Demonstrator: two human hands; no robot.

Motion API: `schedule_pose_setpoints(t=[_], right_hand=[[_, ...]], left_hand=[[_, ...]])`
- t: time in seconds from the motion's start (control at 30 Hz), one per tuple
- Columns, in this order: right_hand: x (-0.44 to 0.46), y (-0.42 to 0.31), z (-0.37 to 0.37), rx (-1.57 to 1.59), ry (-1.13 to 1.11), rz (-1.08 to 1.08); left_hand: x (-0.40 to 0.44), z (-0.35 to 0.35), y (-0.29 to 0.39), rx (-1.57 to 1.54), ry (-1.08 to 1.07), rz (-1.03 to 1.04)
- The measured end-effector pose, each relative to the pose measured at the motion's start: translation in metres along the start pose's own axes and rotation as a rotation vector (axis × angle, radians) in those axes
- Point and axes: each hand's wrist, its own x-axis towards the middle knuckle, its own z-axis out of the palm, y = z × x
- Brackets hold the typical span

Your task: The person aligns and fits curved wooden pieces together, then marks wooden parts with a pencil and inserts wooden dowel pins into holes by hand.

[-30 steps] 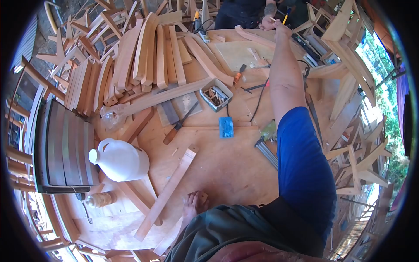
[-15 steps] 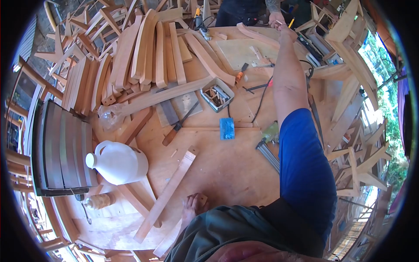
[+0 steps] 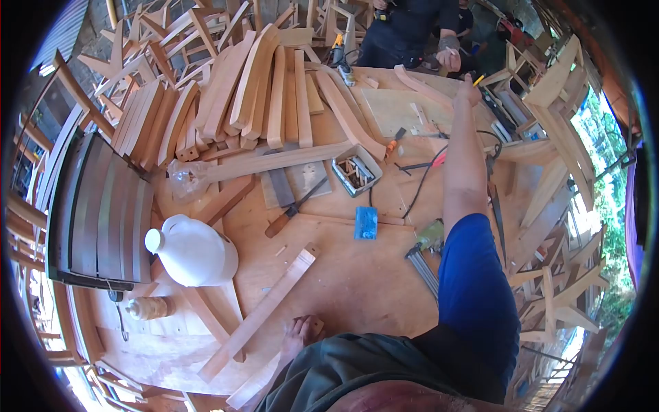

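Note:
My right arm, in a blue sleeve, reaches across the table. At its end my right hand (image 3: 469,90) is closed, with a yellow pencil (image 3: 478,80) sticking out of it. Just beyond it is a co-worker's hand (image 3: 449,58), apart from mine. Close to my body, my left hand (image 3: 300,331) has its fingers curled round a wooden piece (image 3: 317,325), whose end shows a small hole. The rest of that piece is hidden by hand and clothing. A long flat wooden bar (image 3: 264,312) lies diagonally left of my left hand.
A white jug (image 3: 199,254) stands at left by a slatted box (image 3: 99,209). Curved wooden parts (image 3: 250,86) are stacked at the back left. Mid-table hold a box of small pieces (image 3: 357,172), a blue block (image 3: 366,223), a chisel (image 3: 295,207) and a green nail gun (image 3: 430,235).
My right hand and the co-worker's hand, close together before, are now apart. The view has tilted up, showing more of the co-worker. My left hand stays on the wooden piece.

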Motion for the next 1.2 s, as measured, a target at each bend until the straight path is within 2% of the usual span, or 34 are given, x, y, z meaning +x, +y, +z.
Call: schedule_pose_setpoints(t=[0.1,0.17,0.23,0.27,0.33,0.37,0.43,0.5,0.53,0.6,0.67,0.73,0.83,0.93,1.0,1.2], right_hand=[[-0.064,-0.002,-0.04,0.42,-0.425,0.095],[-0.112,0.019,-0.073,0.512,-0.614,0.318],[-0.196,0.017,-0.132,0.355,-0.687,0.377],[-0.231,0.032,-0.165,0.3,-0.823,0.306],[-0.296,0.047,-0.228,0.119,-0.956,0.308],[-0.314,0.079,-0.251,0.088,-0.997,0.327],[-0.357,0.123,-0.295,0.002,-0.993,0.186],[-0.394,0.15,-0.335,-0.203,-0.945,-0.228],[-0.409,0.156,-0.351,-0.298,-0.924,-0.432],[-0.429,0.151,-0.374,-0.333,-0.908,-0.556],[-0.44,0.151,-0.387,-0.399,-0.915,-0.662],[-0.436,0.155,-0.392,-0.503,-0.916,-0.761],[-0.439,0.164,-0.397,-0.542,-0.846,-0.811],[-0.441,0.192,-0.403,-0.509,-0.768,-0.888],[-0.452,0.201,-0.41,-0.514,-0.768,-0.83],[-0.455,0.213,-0.411,-0.495,-0.749,-0.853]], left_hand=[[-0.001,0.003,-0.005,-0.017,0.023,0.011],[-0.003,-0.001,0.0,-0.028,0.035,0.009],[-0.005,-0.01,0.007,-0.125,0.015,-0.056],[-0.006,-0.015,0.01,-0.173,0.002,-0.086],[-0.001,-0.019,0.008,-0.471,0.042,-0.132],[0.004,-0.029,0.013,-0.601,0.071,-0.088],[0.021,-0.063,0.034,-0.835,0.13,0.074],[0.033,-0.11,0.067,-1.267,0.131,0.298],[0.037,-0.134,0.083,-1.475,0.017,0.428],[0.04,-0.184,0.125,-1.782,-0.183,0.714],[0.042,-0.229,0.182,-1.853,-0.267,0.947],[0.034,-0.249,0.221,-1.898,-0.292,1.09],[0.041,-0.236,0.24,-1.933,-0.469,1.417],[0.038,-0.225,0.258,-1.992,-0.65,1.513],[0.03,-0.223,0.267,-2.012,-0.734,1.504],[0.017,-0.22,0.284,-2.012,-0.849,1.447]])
